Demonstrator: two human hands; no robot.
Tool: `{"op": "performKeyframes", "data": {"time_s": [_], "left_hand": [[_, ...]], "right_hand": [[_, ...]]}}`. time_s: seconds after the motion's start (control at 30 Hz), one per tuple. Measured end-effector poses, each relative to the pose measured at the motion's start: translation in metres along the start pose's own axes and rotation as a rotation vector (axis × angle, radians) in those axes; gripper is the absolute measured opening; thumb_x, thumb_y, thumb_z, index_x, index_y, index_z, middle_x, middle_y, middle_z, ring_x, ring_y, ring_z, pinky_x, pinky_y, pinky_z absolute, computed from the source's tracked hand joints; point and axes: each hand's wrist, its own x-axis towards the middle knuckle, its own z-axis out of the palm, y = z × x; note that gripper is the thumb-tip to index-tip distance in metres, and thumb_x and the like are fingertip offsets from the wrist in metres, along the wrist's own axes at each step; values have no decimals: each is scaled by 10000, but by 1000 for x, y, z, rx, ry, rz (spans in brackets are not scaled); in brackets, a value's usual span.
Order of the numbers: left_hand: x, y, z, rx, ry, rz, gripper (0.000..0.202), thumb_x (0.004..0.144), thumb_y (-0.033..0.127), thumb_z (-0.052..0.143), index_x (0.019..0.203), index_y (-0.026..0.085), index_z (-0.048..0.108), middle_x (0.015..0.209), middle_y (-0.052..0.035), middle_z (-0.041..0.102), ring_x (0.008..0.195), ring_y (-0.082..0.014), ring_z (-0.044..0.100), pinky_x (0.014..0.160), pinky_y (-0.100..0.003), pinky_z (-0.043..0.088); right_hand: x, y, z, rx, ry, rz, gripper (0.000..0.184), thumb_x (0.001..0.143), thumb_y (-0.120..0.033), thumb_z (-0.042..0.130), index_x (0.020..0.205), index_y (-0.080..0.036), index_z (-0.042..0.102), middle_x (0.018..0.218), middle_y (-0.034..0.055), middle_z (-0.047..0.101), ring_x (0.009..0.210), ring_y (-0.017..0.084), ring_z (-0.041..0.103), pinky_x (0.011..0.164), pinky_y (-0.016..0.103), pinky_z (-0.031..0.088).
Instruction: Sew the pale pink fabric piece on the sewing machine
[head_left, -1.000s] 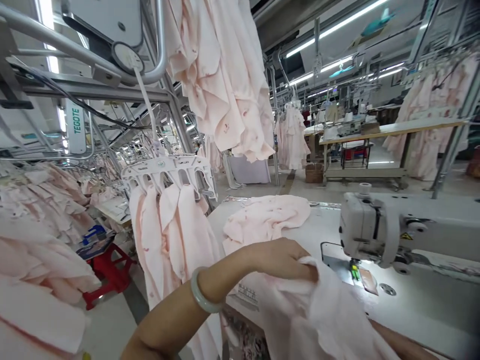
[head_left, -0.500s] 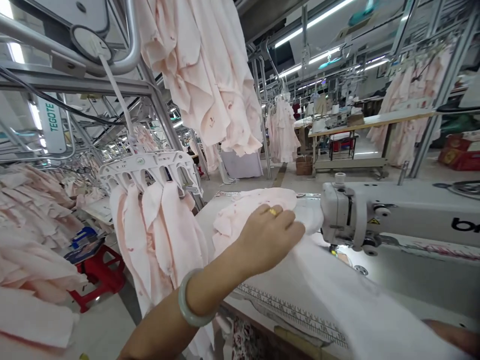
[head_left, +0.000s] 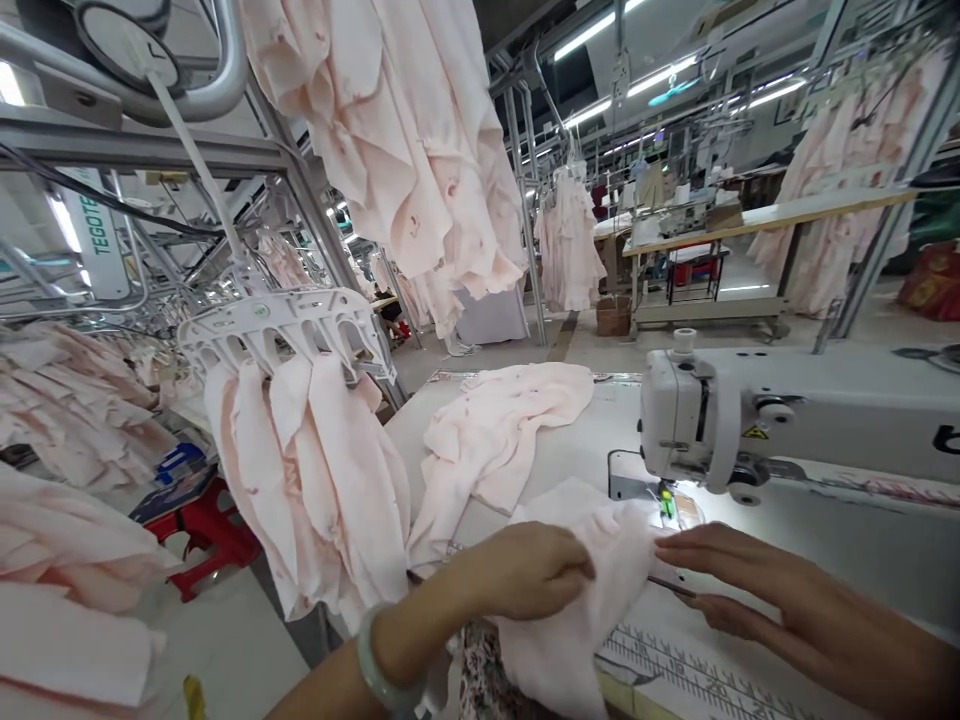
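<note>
My left hand [head_left: 536, 570] is closed on a pale pink fabric piece [head_left: 559, 620], which hangs over the front table edge. A pale bracelet circles that wrist. My right hand [head_left: 780, 595] has its fingers at the right edge of the same piece, just in front of the needle area. From between its thumb and fingers sticks a thin dark tool [head_left: 671, 588], its kind unclear. The sewing machine [head_left: 686, 420] stands just behind, its lamp lit over the presser foot [head_left: 666, 503]. Beyond my left hand a crumpled pink garment piece [head_left: 495, 420] lies on the table.
At the left, a white clip hanger [head_left: 285, 325] carries several pink pieces. More pink fabric [head_left: 420, 150] hangs overhead. A ruler tape [head_left: 675, 665] runs along the table's front edge. A red stool [head_left: 217, 540] stands on the floor at left.
My left hand has come down from the crumpled garment toward the front edge. The fabric stretched rightward is now gathered before the needle. My right hand has moved in from the lower right edge.
</note>
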Motion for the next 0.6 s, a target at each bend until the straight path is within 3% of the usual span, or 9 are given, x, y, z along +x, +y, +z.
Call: {"op": "performKeyframes", "data": {"time_s": [0.07,0.13,0.23,0.3,0.37,0.47,0.6], "left_hand": [[24,16,16,68,136,-82,346,1053,236,466,1268,138,719,1346,-162,723,1268,-329,673,1145,-478,554],[43,24,38,116,177,-144,366,1056,257,479,1314,101,686,1373,-200,686,1285,-382,634,1143,-558,549],[54,20,69,94,243,-187,391,1025,273,532,1352,85,637,1438,-212,641,1328,-410,586,1199,-635,494],[52,9,80,57,320,-128,444,1014,292,555,1413,101,591,1508,-198,610,1449,-407,515,1305,-646,379],[47,-3,81,35,335,-18,527,1020,337,566,1503,129,528,1578,-178,579,1540,-388,455,1349,-644,307],[49,-22,70,46,266,142,559,1060,407,527,1567,175,489,1608,-154,577,1565,-359,465,1325,-635,337],[74,-43,50,127,219,389,546,1109,444,455,1515,94,554,1509,-194,643,1497,-323,537,1304,-522,370]], "right_hand": [[22,-6,-1,-74,-34,-143,521,1075,-494,692,1583,-398,621,1517,48,685,1334,334,702,1082,479,646],[31,-12,3,-129,-22,-237,499,1099,-458,655,1586,-347,624,1485,72,705,1316,320,714,1067,456,658],[27,-18,5,-157,40,-258,356,1118,-455,631,1412,-291,749,1356,87,779,1209,288,772,1028,403,676],[22,-23,2,-140,46,-243,279,1122,-446,623,1271,-280,791,1271,87,807,1137,274,795,1007,389,679],[21,-29,-5,-77,-37,-229,209,1113,-407,633,1177,-285,791,1197,75,812,1079,259,798,991,380,673],[23,-35,-13,11,-214,-217,136,1104,-341,634,1112,-293,760,1130,46,798,1050,241,776,1043,389,640],[17,-30,-9,-99,-225,-263,157,1104,-346,647,1226,-301,734,1207,37,791,1130,244,763,1171,426,574]]}}
